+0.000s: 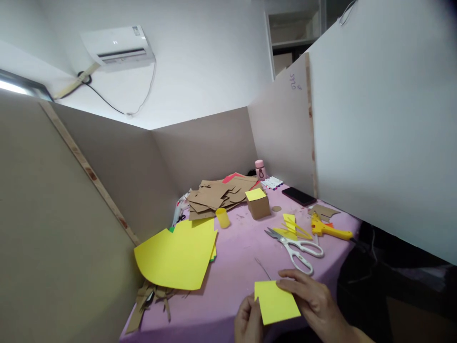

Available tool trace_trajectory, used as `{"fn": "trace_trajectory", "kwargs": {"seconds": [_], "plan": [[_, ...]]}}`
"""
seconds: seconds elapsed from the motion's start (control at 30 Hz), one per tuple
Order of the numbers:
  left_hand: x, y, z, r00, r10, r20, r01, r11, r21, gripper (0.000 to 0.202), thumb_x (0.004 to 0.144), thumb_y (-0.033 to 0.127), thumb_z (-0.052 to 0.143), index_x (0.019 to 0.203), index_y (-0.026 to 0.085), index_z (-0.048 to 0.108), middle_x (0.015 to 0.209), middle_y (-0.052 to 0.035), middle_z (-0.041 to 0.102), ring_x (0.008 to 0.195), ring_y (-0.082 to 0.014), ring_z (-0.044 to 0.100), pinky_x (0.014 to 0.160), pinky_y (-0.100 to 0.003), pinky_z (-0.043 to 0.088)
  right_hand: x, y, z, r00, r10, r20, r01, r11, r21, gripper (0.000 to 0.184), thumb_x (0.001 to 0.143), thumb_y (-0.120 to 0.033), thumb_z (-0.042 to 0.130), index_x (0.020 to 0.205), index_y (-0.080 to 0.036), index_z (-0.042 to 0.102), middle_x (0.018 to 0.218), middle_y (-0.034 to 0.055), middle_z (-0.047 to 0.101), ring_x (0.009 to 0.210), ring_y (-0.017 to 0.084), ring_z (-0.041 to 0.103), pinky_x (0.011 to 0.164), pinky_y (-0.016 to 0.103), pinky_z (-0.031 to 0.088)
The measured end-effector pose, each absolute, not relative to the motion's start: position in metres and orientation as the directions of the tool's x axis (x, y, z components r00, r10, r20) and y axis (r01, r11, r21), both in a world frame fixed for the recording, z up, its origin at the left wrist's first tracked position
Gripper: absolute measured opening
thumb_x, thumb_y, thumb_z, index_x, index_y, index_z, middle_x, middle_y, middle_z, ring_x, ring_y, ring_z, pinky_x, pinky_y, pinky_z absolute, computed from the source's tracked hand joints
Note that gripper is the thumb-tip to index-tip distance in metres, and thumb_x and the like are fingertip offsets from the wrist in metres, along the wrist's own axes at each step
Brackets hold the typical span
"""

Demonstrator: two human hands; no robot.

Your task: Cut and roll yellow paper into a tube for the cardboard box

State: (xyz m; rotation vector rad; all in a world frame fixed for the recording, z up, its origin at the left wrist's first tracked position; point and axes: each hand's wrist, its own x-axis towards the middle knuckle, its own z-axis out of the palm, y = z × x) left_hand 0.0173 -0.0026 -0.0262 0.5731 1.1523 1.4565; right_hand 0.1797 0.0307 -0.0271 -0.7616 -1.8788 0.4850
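Observation:
A yellow paper square [277,305] is held between both hands at the table's front edge. My left hand [248,318] pinches its left side, thumb on top. On the upper right corner, my right hand [311,299] grips the same square, with fingers over its face. Just beyond it lies a thin metal tool [263,269], partly hidden by the paper. White-handled scissors [294,247] rest beside my right hand, blades slightly apart. Farther back stands a brown cardboard box [259,208] with a yellow top.
Large yellow sheets [178,257] cover the left side, above cardboard scraps [143,305]. A yellow paper cylinder [223,218] stands mid-table. Cardboard pieces [214,193] pile at the back. At right are a yellow glue gun [330,228], a phone [299,196], markers [272,183] and a pink bottle [260,170].

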Motion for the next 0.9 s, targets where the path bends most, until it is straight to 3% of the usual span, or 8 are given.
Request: {"fn": "trace_trajectory", "kwargs": {"seconds": [0.17,0.27,0.4,0.57,0.67,0.8,0.9], "plan": [[0.018,-0.006,-0.024,-0.169,0.933,-0.316,-0.539,0.181,0.823,0.038,0.042,0.047,0.081,0.055,0.018,0.06,0.05,0.002,0.063,0.048,-0.0121,0.056,0.046,-0.02,0.041,0.181,0.032,-0.028,-0.334,0.637,0.694,0.411,0.761,-0.501,0.039,0.082,-0.006,0.039,0.104,-0.024,0.065,0.105,0.0117,0.067,0.087,0.019,0.068,0.073,0.026,0.054],[0.019,-0.007,-0.026,-0.19,0.916,-0.354,-0.57,0.191,0.799,0.042,0.044,0.053,0.078,0.065,0.019,0.065,0.057,-0.0017,0.069,0.056,-0.0194,0.063,0.051,-0.026,0.045,0.181,0.031,-0.025,-0.35,0.598,0.722,0.441,0.784,-0.436,0.041,0.081,-0.003,0.038,0.103,-0.022,0.065,0.102,0.0127,0.068,0.086,0.019,0.068,0.073,0.025,0.054],[0.021,-0.01,-0.026,-0.281,0.875,-0.393,-0.606,0.156,0.78,0.041,0.046,0.05,0.078,0.071,0.021,0.067,0.069,-0.0052,0.074,0.07,-0.0258,0.067,0.061,-0.032,0.05,0.182,0.03,-0.022,-0.369,0.567,0.736,0.458,0.8,-0.387,0.043,0.079,-0.001,0.037,0.103,-0.023,0.066,0.103,0.0121,0.068,0.086,0.019,0.068,0.073,0.025,0.054],[0.023,-0.008,-0.034,-0.212,0.927,-0.308,-0.546,0.149,0.825,0.046,0.046,0.054,0.077,0.072,0.017,0.067,0.067,-0.0079,0.074,0.073,-0.0292,0.068,0.064,-0.035,0.051,0.183,0.031,-0.025,-0.425,0.522,0.74,0.412,0.839,-0.355,0.038,0.082,-0.005,0.04,0.103,-0.022,0.066,0.102,0.0129,0.068,0.084,0.019,0.068,0.071,0.024,0.054],[0.02,-0.004,-0.042,-0.197,0.949,-0.248,-0.489,0.124,0.864,0.043,0.046,0.051,0.079,0.069,0.016,0.066,0.06,-0.006,0.072,0.071,-0.028,0.068,0.065,-0.034,0.05,0.182,0.031,-0.029,-0.392,0.515,0.762,0.354,0.849,-0.392,0.039,0.082,-0.004,0.042,0.108,-0.025,0.061,0.107,0.0109,0.066,0.085,0.018,0.067,0.072,0.023,0.053],[0.015,-0.002,-0.043,-0.176,0.966,-0.19,-0.46,0.09,0.883,0.043,0.051,0.051,0.077,0.071,0.015,0.066,0.058,-0.0061,0.071,0.069,-0.0259,0.067,0.065,-0.032,0.049,0.18,0.026,-0.028,-0.215,0.658,0.722,0.291,0.748,-0.596,0.024,0.086,-0.011,0.045,0.1,-0.025,0.058,0.1,0.008,0.063,0.092,0.019,0.064,0.076,0.023,0.051],[0.013,-0.001,-0.039,-0.162,0.972,-0.169,-0.477,0.073,0.876,0.043,0.051,0.051,0.077,0.072,0.015,0.068,0.06,-0.0068,0.072,0.07,-0.0254,0.067,0.067,-0.032,0.049,0.179,0.02,-0.022,-0.288,0.735,0.613,0.214,0.674,-0.707,0.016,0.087,-0.021,0.046,0.096,-0.025,0.059,0.093,0.0066,0.059,0.084,0.019,0.062,0.072,0.026,0.051]]}}
